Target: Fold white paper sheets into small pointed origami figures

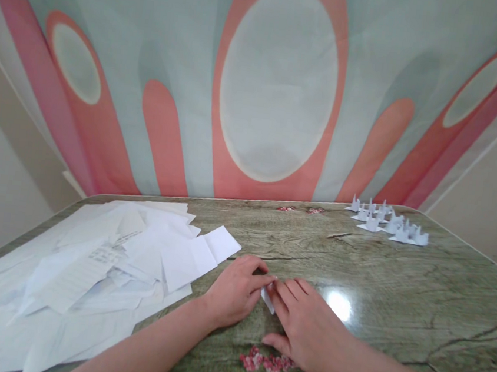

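A small piece of white folded paper [268, 301] lies on the wooden-look tabletop, mostly covered by my fingers. My left hand [237, 288] is closed at its upper end, thumb and forefinger on the paper's tip. From the right, my right hand [305, 322] has its fingers together and bent onto the same paper, its thumb held apart, lower on the table. The fingertips of both hands meet over the paper. How many folds it has is hidden.
A large heap of loose white paper sheets [89, 264] covers the left of the table [395, 308]. One creased white sheet [222, 244] juts from it. Several folded paper cranes [372, 223] stand at the far right. A patterned backdrop [187, 43] rises behind.
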A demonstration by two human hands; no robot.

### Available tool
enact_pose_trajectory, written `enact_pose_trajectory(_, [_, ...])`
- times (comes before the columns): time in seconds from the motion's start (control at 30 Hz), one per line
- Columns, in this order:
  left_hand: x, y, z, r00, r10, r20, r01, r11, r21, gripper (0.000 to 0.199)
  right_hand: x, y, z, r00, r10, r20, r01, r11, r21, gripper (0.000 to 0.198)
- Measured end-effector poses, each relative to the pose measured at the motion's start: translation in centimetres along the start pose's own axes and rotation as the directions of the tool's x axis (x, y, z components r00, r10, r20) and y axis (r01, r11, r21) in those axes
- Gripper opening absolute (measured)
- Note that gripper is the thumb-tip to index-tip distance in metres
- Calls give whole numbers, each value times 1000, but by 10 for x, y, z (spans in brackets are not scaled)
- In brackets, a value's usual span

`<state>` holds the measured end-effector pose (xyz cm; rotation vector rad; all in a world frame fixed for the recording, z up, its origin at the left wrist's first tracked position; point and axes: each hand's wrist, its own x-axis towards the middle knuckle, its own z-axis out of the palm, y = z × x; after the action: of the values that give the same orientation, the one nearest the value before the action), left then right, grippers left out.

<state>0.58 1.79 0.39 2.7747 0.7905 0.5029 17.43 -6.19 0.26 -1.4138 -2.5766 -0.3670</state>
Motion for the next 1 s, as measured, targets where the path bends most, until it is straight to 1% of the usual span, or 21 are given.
enact_pose_trajectory(0.3, [0,0,-2,999,26,21,-27,999,35,32,-9,-4,-2,998,24,59,-28,997,74,72])
enact_pose_trajectory(0.5, [0,4,-3,998,52,18,-53,998,33,33,-13,-1,-5,994,40,97,-58,981,185,82])
enact_pose_trajectory(0.7, [-1,4,0,994,88,-63,-89,996,-2,32,-8,7,-6,989,16,144,-56,958,280,81])
enact_pose_trajectory(0.8, [-2,3,1,994,56,-91,-54,998,23,29,-9,9,-3,989,-7,146,-35,958,285,83])
enact_pose_trajectory(0.87, [-2,2,1,995,36,-88,-32,998,47,25,-10,10,-2,988,-13,151,-31,959,280,83])
enact_pose_trajectory(1.0, [-2,1,0,996,63,-69,-58,996,73,25,-11,10,-2,988,-25,154,-18,963,269,82])
